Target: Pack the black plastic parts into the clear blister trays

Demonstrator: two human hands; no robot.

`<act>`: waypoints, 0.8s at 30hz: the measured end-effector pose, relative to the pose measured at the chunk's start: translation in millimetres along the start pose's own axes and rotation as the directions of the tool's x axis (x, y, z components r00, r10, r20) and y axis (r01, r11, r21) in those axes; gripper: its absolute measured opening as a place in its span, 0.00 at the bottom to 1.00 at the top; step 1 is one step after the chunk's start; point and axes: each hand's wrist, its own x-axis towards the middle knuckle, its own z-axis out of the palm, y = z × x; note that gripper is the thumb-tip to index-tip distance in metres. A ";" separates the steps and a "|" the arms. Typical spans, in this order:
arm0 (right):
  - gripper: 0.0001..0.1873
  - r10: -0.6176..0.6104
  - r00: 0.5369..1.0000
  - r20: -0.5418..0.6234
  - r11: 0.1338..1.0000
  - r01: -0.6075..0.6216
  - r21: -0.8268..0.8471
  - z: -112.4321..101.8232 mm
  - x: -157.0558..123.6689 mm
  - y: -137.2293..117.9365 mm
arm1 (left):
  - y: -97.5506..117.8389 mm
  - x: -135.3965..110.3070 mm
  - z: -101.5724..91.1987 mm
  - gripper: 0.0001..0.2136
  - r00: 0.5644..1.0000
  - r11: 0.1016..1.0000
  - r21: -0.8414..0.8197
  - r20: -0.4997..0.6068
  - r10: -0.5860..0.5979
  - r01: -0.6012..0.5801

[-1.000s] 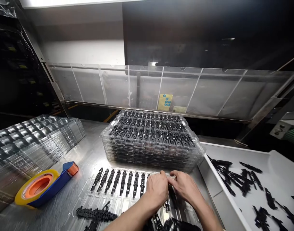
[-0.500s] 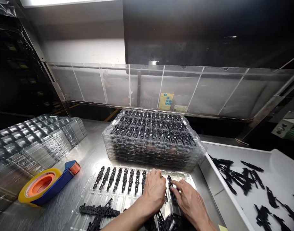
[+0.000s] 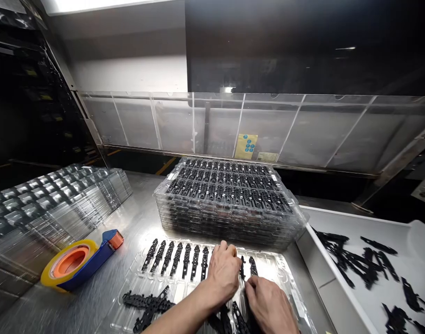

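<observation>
Black parts [image 3: 168,257] lie in the far row of the tray [image 3: 180,292], others loose nearer us. We judge them light, stiff, perhaps snappable; best pinched mid-length by the edges. Left hand [image 3: 223,271] and right hand [image 3: 272,302] curl over the tray; we cannot tell what either grips.

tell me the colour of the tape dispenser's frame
The tape dispenser's frame is blue; it shows in the head view, the only one.
</observation>
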 end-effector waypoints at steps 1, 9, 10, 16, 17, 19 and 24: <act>0.17 0.026 1.000 0.005 0.999 -0.026 0.032 -1.8 1.3 -0.3 | -0.9 -0.3 0.9 0.10 1.000 1.000 -0.012 -0.014 0.014 -0.014; 0.23 0.067 0.993 0.101 0.983 -0.083 0.163 -6.8 7.8 1.7 | -0.4 8.1 4.3 0.08 0.982 0.985 -0.022 -0.080 0.171 -0.173; 0.23 0.066 0.993 0.095 0.987 -0.079 0.137 -6.2 7.2 2.3 | 0.4 9.8 4.2 0.07 0.979 0.981 -0.010 -0.077 0.191 -0.192; 0.18 0.045 0.994 -0.097 0.996 -0.051 -0.068 -8.3 3.3 21.4 | 6.0 17.1 5.0 0.05 0.964 0.963 0.077 -0.047 0.262 -0.258; 0.16 0.006 0.993 -0.116 0.996 -0.016 -0.084 -8.9 4.6 26.8 | 6.3 16.8 5.1 0.06 0.962 0.961 0.089 -0.043 0.268 -0.263; 0.16 -0.086 0.988 -0.131 0.991 0.071 -0.112 -8.8 9.1 36.6 | 5.9 14.4 4.5 0.08 0.959 0.955 0.108 -0.033 0.280 -0.275; 0.17 -0.205 0.959 -0.195 0.967 0.168 -0.191 2.3 14.5 45.9 | 2.5 5.6 0.5 0.11 0.958 0.949 0.143 -0.008 0.285 -0.281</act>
